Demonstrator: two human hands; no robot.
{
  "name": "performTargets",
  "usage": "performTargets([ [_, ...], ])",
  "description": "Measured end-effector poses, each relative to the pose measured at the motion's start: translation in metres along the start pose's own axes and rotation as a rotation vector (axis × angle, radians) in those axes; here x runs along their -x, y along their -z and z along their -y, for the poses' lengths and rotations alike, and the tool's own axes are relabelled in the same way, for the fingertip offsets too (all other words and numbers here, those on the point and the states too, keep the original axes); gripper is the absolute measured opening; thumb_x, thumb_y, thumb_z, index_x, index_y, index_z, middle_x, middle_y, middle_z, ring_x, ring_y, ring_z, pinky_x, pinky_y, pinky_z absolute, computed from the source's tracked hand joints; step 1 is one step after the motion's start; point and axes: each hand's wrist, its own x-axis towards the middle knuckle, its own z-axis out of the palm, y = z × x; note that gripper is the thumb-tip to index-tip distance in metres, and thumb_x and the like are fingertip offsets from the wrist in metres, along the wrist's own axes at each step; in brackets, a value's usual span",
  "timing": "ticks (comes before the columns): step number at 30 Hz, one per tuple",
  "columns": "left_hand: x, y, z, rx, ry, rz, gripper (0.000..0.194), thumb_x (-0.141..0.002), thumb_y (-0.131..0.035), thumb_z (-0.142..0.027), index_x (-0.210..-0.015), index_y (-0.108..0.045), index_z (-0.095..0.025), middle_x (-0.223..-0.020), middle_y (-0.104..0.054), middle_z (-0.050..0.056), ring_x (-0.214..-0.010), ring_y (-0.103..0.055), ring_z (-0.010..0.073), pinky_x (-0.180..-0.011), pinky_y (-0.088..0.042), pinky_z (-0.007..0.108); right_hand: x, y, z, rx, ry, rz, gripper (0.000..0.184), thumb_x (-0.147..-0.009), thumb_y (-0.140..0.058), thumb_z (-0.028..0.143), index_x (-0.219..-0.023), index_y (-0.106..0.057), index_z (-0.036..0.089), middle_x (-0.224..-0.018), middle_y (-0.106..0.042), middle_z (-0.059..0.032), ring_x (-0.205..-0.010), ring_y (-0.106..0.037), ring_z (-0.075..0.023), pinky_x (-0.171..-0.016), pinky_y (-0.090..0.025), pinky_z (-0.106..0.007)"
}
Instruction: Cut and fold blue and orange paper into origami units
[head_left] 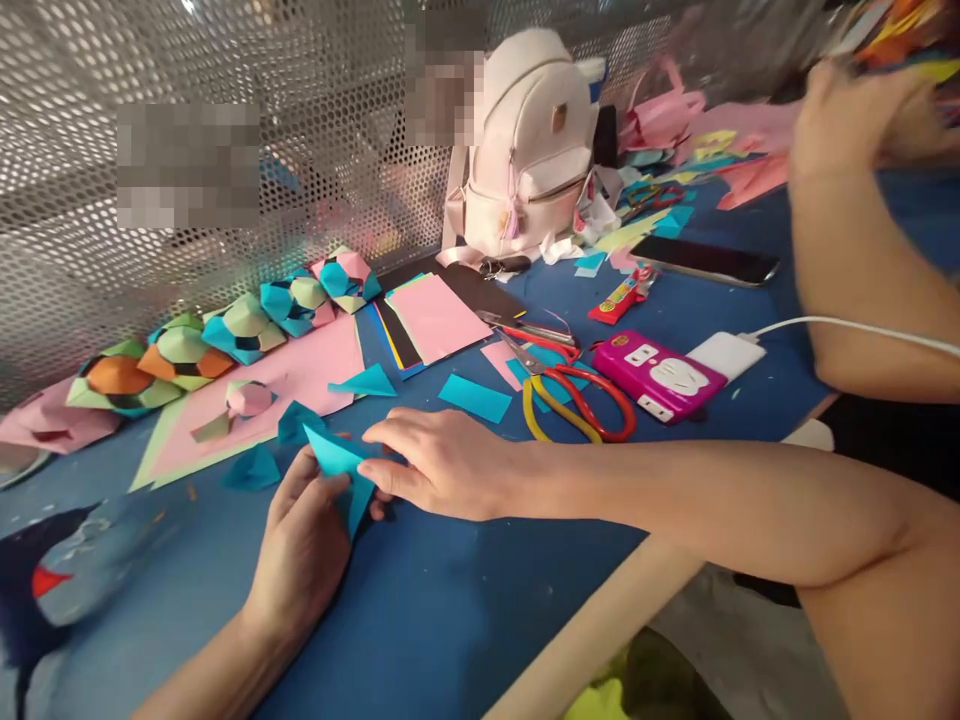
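My left hand (304, 535) pinches a folded piece of cyan paper (339, 470) above the blue tabletop (450, 600). My right hand (442, 462) lies across it, fingers pressed down on the same piece from the right. Other small folded cyan pieces (255, 468) lie just left of my hands, and one cyan triangle (365, 382) rests on a pink sheet (300, 385).
A row of folded multicoloured paper balls (225, 335) lines the perforated metal wall. Coloured sheets (435, 318), red and yellow scissors (577, 395), a magenta power strip (660, 375), a phone (705, 260) and a white backpack (532, 150) stand beyond. Another person's arm (847, 220) works at right.
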Motion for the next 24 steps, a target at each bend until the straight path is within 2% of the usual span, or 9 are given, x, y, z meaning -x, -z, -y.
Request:
performTargets([
  [4,0.000,0.000,0.001,-0.011,-0.002,0.013,0.013,-0.066,-0.068,-0.018,-0.079,-0.063,-0.019,-0.072,-0.063,-0.003,-0.061,-0.057,0.0112,-0.057,-0.049,0.023,0.001,-0.003,-0.002,0.008,0.004,0.010,0.035,-0.098,-0.043,0.038,-0.111,-0.060,0.010,-0.107,-0.065,-0.0121,-0.093,-0.065,-0.0214,-0.073,-0.048,-0.030],
  [10,0.003,-0.001,0.002,-0.045,-0.017,0.029,0.023,-0.072,-0.065,-0.019,-0.094,-0.062,-0.021,-0.074,-0.063,-0.003,-0.061,-0.059,0.0127,-0.056,-0.051,0.025,0.002,0.000,0.000,-0.043,-0.018,0.011,0.028,-0.095,-0.049,0.037,-0.102,-0.062,0.013,-0.098,-0.066,-0.0090,-0.085,-0.063,-0.0181,-0.070,-0.044,-0.028],
  [12,0.004,-0.002,0.003,-0.061,-0.023,0.037,0.025,-0.074,-0.066,-0.020,-0.098,-0.060,-0.022,-0.074,-0.063,-0.004,-0.059,-0.058,0.0115,-0.055,-0.051,0.025,0.003,0.002,0.003,-0.119,-0.046,0.035,0.021,-0.093,-0.053,0.032,-0.093,-0.063,0.014,-0.091,-0.067,-0.0062,-0.080,-0.062,-0.0160,-0.070,-0.043,-0.026],
  [14,0.005,-0.002,0.005,-0.072,-0.046,0.044,0.025,-0.075,-0.068,-0.020,-0.098,-0.059,-0.022,-0.076,-0.063,-0.004,-0.058,-0.058,0.0108,-0.055,-0.051,0.024,0.003,0.003,0.006,-0.226,-0.082,0.048,0.014,-0.089,-0.056,0.023,-0.080,-0.062,0.015,-0.081,-0.066,-0.0024,-0.072,-0.059,-0.0125,-0.068,-0.042,-0.024],
  [16,0.005,-0.002,0.006,-0.070,-0.067,0.049,0.025,-0.075,-0.069,-0.020,-0.098,-0.058,-0.022,-0.077,-0.063,-0.004,-0.060,-0.059,0.0106,-0.055,-0.051,0.023,0.002,0.004,0.009,-0.324,-0.134,0.052,0.015,-0.086,-0.056,0.016,-0.071,-0.059,0.015,-0.073,-0.066,-0.0002,-0.064,-0.056,-0.0096,-0.063,-0.041,-0.022],
  [21,0.006,0.001,0.008,-0.069,-0.040,0.101,0.025,-0.081,-0.066,-0.022,-0.104,-0.055,-0.023,-0.081,-0.064,-0.003,-0.062,-0.062,0.0122,-0.056,-0.052,0.025,-0.003,0.005,0.009,-0.578,-0.317,0.092,0.017,-0.085,-0.053,0.013,-0.069,-0.056,0.016,-0.062,-0.065,0.0019,-0.058,-0.059,-0.0085,-0.056,-0.042,-0.019],
  [24,0.006,0.002,0.009,-0.072,-0.068,0.140,0.029,-0.083,-0.064,-0.023,-0.110,-0.052,-0.023,-0.085,-0.065,-0.001,-0.066,-0.065,0.0152,-0.056,-0.052,0.027,-0.005,0.006,0.006,-0.647,-0.390,0.085,0.017,-0.085,-0.053,0.013,-0.068,-0.054,0.016,-0.057,-0.061,0.0035,-0.052,-0.057,-0.0075,-0.050,-0.042,-0.017],
])
